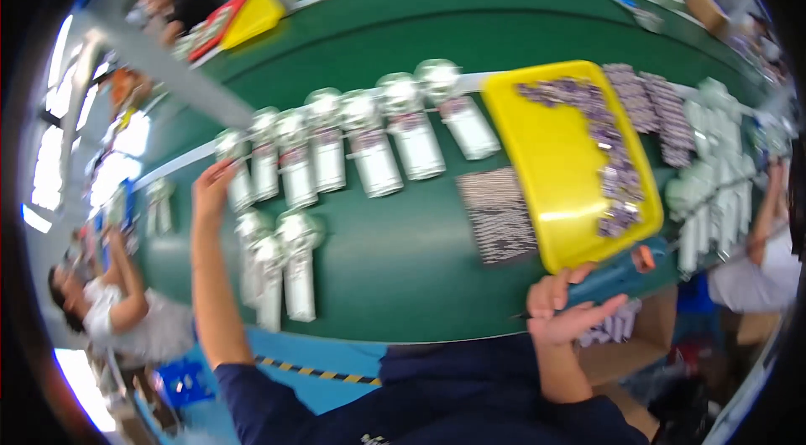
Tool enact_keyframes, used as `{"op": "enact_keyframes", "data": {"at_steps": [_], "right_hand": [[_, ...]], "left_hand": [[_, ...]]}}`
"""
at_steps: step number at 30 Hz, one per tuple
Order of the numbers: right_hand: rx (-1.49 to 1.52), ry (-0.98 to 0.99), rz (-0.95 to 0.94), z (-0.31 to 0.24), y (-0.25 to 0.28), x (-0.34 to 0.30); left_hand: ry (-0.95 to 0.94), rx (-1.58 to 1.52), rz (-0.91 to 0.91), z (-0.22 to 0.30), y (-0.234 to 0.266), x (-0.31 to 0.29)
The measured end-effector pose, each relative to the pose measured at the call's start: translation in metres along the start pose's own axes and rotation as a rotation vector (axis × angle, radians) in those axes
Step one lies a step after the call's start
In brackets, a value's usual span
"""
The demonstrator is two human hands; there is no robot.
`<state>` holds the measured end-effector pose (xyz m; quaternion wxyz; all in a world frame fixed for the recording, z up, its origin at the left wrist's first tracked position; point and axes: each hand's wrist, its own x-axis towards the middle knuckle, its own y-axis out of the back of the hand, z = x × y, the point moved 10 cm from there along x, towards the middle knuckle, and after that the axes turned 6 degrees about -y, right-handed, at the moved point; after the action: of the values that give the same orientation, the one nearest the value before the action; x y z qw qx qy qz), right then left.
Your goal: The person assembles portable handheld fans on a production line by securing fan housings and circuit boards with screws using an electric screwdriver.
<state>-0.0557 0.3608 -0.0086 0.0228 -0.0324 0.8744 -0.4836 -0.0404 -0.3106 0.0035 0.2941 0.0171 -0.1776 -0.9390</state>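
My left hand (pixel 213 186) has its fingers closed at the neck of the leftmost device (pixel 241 185), a white tube-like body with a rounded, shiny pale-green head. Several more white devices (pixel 374 161) stand beside it in a slanting row, and a few others (pixel 300 281) lie nearer to me. At the table's front edge, my right hand (pixel 561 304) is wrapped around a teal electric screwdriver (pixel 617 274), whose tip points left. Just beyond that hand sits a dark pad (pixel 497 217) with close rows of small thin pieces. Motion blur hides fine detail.
A yellow tray (pixel 550 185) with small purplish metal parts (pixel 613 151) stands right of the pad. Stacked purple parts (pixel 663 113) and more white devices (pixel 714 185) lie farther right. A cardboard box (pixel 663 327) sits below the edge. Co-workers (pixel 126 302) are at left and right.
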Motion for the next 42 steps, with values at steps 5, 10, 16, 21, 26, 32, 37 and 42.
{"op": "enact_keyframes", "data": {"at_steps": [5, 10, 16, 21, 26, 32, 37, 42], "right_hand": [[-0.326, 0.089, -0.142, -0.053, -0.019, 0.022], [-1.338, 0.166, 0.183, -0.127, -0.014, 0.09], [-1.917, 0.059, 0.291, -0.137, 0.012, 0.134], [-2.12, 0.058, 0.349, -0.124, 0.01, 0.133], [-2.314, 0.223, 0.222, -0.127, 0.025, 0.139], [-2.076, 0.094, 0.072, -0.101, 0.002, 0.116], [-2.175, 0.309, -0.088, -0.077, -0.011, 0.114], [-2.106, 0.235, -0.037, -0.074, -0.012, 0.113]], "left_hand": [[0.075, -0.095, -0.095, -0.031, 0.002, 0.016], [-0.098, 0.164, 0.064, 0.016, -0.002, -0.018], [-0.284, 0.491, 0.214, 0.085, -0.004, -0.157], [-0.25, 0.631, 0.169, 0.129, -0.083, -0.233], [-0.26, 0.666, 0.059, 0.133, -0.107, -0.227], [-0.43, 0.703, -0.103, 0.142, -0.134, -0.217], [-0.504, 0.815, -0.154, 0.139, -0.138, -0.217], [-0.566, 0.737, -0.178, 0.151, -0.165, -0.224]]}}
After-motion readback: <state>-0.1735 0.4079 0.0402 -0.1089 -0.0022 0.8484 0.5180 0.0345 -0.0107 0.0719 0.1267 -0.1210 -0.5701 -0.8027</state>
